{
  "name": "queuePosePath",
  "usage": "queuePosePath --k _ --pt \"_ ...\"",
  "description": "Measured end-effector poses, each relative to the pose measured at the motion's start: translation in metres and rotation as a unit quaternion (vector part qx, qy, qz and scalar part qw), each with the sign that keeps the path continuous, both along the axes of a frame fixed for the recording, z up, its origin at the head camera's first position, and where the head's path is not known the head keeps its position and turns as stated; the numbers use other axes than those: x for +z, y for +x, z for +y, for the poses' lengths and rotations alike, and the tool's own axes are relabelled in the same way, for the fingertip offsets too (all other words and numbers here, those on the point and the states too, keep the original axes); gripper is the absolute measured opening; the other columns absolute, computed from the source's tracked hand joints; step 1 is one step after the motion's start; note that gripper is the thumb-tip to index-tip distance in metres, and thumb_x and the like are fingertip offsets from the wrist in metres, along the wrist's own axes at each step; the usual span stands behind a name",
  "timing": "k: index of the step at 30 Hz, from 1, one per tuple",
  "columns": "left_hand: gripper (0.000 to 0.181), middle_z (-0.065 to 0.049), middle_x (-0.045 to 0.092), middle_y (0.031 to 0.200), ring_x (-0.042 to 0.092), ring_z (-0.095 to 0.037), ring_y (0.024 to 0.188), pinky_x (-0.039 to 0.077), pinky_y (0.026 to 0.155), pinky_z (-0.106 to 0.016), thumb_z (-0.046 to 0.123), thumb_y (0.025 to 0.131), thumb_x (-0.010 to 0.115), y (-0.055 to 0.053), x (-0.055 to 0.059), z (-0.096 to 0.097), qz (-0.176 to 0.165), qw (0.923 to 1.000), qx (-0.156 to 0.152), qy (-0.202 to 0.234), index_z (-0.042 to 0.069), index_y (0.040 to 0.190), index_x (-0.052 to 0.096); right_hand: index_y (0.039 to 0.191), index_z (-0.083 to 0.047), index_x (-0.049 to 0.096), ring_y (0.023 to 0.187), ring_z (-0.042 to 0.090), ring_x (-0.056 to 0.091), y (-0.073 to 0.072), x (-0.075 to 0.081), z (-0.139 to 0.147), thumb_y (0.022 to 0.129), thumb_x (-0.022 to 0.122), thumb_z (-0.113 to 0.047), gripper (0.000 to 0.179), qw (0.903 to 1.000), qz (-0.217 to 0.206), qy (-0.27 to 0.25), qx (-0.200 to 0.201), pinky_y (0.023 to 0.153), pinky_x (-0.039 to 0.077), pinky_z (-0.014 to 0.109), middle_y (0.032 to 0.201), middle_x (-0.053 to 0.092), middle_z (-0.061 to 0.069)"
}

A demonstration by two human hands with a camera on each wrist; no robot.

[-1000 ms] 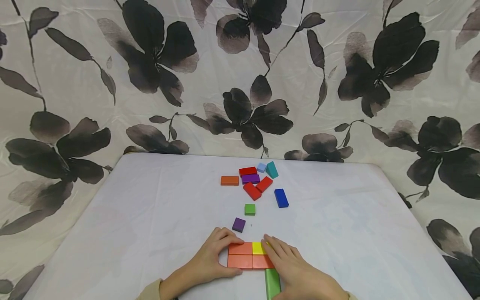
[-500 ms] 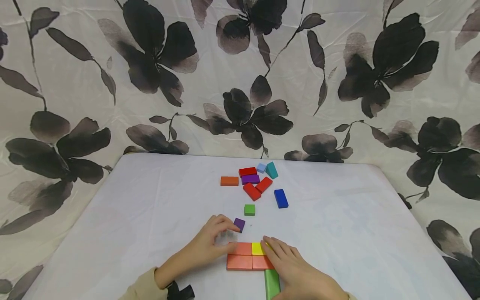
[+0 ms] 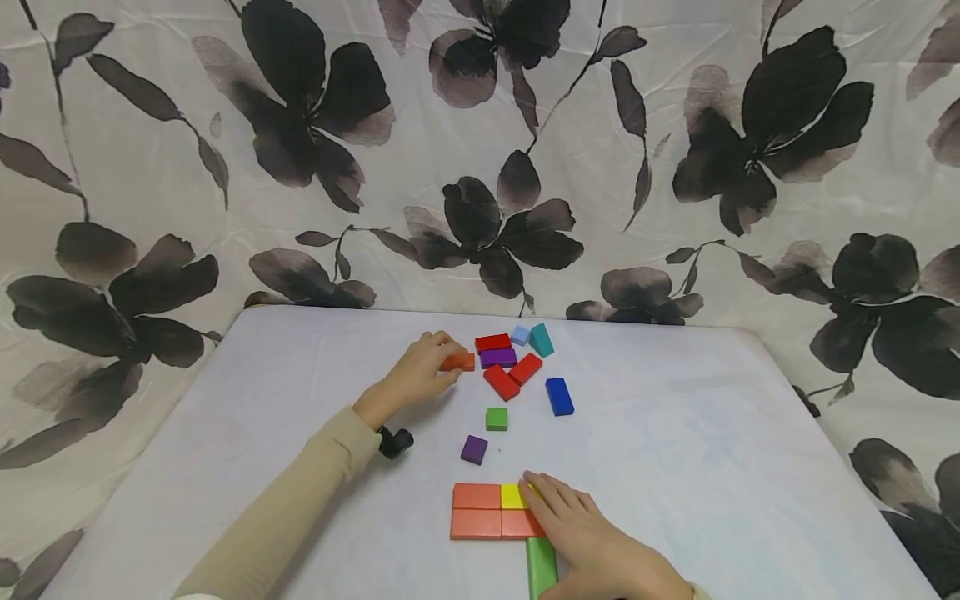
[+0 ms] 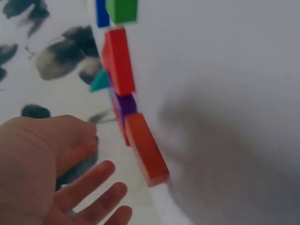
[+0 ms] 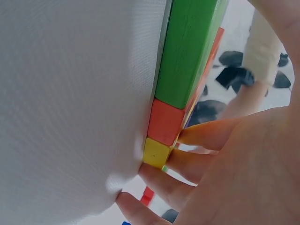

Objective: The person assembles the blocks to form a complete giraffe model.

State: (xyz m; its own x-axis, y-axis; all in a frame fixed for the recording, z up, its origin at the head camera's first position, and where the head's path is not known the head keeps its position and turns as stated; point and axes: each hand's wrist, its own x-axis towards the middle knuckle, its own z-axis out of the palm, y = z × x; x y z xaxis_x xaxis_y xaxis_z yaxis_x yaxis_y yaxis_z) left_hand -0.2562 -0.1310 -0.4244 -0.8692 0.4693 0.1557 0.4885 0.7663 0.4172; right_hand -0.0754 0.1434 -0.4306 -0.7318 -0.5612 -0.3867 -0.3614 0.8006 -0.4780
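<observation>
**Left hand at the orange block**

The white bench fills the bottom of the frame, with wide room at left and right. Its far edge runs behind the loose blocks. The right hand, lower middle, lays fairly straight fingers against the flat block group. The left hand's fingers are loose around the orange block, center of the frame, not squeezing. Picking it up seems to be the step. Next likely needs a soft pinch, missing the purple block just beside it.
</observation>
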Motion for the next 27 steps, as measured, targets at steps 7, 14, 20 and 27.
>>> queuePosePath --k 7,14,20,27 --pt "0.040 -0.014 0.058 0.126 0.049 -0.032 0.115 0.041 0.099 -0.049 0.016 0.094 0.068 -0.022 -0.016 0.001 -0.029 0.9977 0.003 -0.062 0.007 0.132 0.063 0.160 -0.024 0.018 0.143 0.029 0.024 0.001 -0.001 -0.001 0.061 0.071 -0.080 0.125 0.9997 -0.019 0.002 -0.015 0.106 0.031 0.064 0.163 0.019 0.000" --pt "0.033 -0.016 0.061 0.112 0.052 -0.032 0.105 0.045 0.094 -0.046 0.005 0.091 0.069 -0.026 -0.026 -0.001 0.010 0.9993 -0.024 -0.027 0.001 0.124 0.065 0.160 -0.021 0.018 0.145 0.029 0.021 0.000 -0.002 0.000 0.061 0.067 -0.084 0.127 1.0000 -0.002 -0.001 -0.001 0.109 0.028 0.062 0.164 0.016 0.000" --pt "0.037 -0.014 0.057 0.105 0.049 -0.030 0.100 0.046 0.086 -0.040 0.005 0.091 0.069 -0.022 -0.022 -0.006 0.023 0.9995 -0.013 0.015 0.002 0.127 0.063 0.160 -0.018 0.018 0.146 0.029 0.020 0.000 -0.001 0.003 0.062 0.068 -0.084 0.128 0.9997 0.016 -0.007 0.015 0.110 0.026 0.062 0.165 0.015 0.002" --pt "0.047 -0.011 0.049 0.096 0.047 -0.026 0.091 0.042 0.069 -0.032 0.008 0.088 0.071 0.000 0.013 -0.010 0.018 0.9972 -0.001 0.073 0.009 0.134 0.061 0.160 -0.015 0.019 0.147 0.030 0.018 0.000 -0.002 0.004 0.063 0.067 -0.084 0.128 0.9989 0.032 -0.016 0.030 0.111 0.024 0.061 0.165 0.014 0.003"
